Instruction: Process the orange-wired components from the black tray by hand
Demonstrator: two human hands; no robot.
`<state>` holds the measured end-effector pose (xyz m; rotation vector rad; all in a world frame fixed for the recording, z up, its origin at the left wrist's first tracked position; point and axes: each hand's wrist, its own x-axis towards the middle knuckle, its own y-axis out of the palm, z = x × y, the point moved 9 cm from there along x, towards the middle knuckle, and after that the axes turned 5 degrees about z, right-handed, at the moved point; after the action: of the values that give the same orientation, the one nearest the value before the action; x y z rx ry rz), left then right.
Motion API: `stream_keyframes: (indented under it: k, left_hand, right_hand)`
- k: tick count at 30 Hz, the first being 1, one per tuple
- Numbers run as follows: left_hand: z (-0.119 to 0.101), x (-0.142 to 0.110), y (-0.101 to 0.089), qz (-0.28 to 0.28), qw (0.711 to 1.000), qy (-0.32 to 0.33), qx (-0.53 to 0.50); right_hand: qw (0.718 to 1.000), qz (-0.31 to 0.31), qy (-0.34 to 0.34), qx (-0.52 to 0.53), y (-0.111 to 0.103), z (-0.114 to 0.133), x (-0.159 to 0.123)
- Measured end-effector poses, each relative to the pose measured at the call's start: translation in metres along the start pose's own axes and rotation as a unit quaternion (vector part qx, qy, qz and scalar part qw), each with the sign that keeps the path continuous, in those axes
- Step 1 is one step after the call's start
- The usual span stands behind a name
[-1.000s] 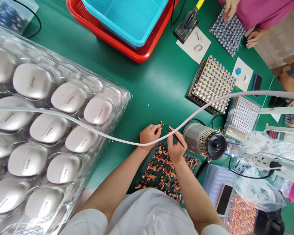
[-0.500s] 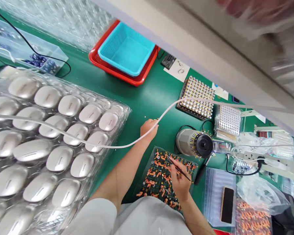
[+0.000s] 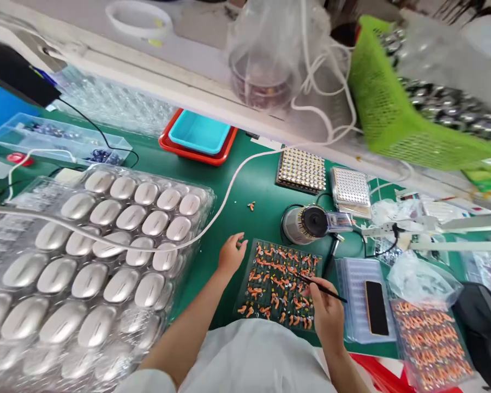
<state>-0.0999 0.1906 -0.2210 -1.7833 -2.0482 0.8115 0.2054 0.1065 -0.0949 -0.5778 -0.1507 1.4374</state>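
My right hand (image 3: 326,310) is closed around dark tweezers (image 3: 321,286), whose tips point down into a dark tray (image 3: 245,292) of small orange curved parts with wire ends. Several rows of these orange parts (image 3: 276,281) fill the tray. Just off the tray's upper left corner, my left hand (image 3: 231,254) hovers over or rests on the green table with fingers apart, holding nothing. A small orange piece (image 3: 251,206) lies alone on the table beyond it.
Clear blister trays of silvery rounded cases (image 3: 120,281) stand at left. A white cable (image 3: 225,204) hangs across the view. Beyond the tray are a grey cylindrical device (image 3: 297,226), a red basin (image 3: 213,159) and battery-like cell blocks (image 3: 303,169). A phone (image 3: 376,308) lies at right.
My left hand has drawn back toward me and opened, and a small orange piece now shows on the table. My right hand keeps the tweezers over the tray. The view has tilted up.
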Motion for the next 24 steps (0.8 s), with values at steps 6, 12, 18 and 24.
stream_keyframes:
  k: [6, 12, 18, 24]
  left_hand:
    - [0.002, -0.085, -0.002, 0.060, 0.998, 0.002, -0.035]
    - [0.020, -0.113, 0.003, 0.147, 0.984, -0.086, -0.043]
    - [-0.001, -0.121, 0.000, 0.171, 0.974, -0.145, 0.010]
    - [-0.036, -0.118, 0.014, 0.183, 0.966, -0.179, 0.023]
  right_hand:
    - [0.993, -0.064, 0.048, 0.088, -0.051, -0.035, -0.018]
    - [0.980, -0.169, 0.048, 0.091, -0.148, -0.061, -0.022]
    - [0.956, -0.288, 0.059, 0.011, -0.279, -0.093, -0.012]
    - [0.945, -0.292, 0.114, -0.088, -0.358, -0.133, 0.057]
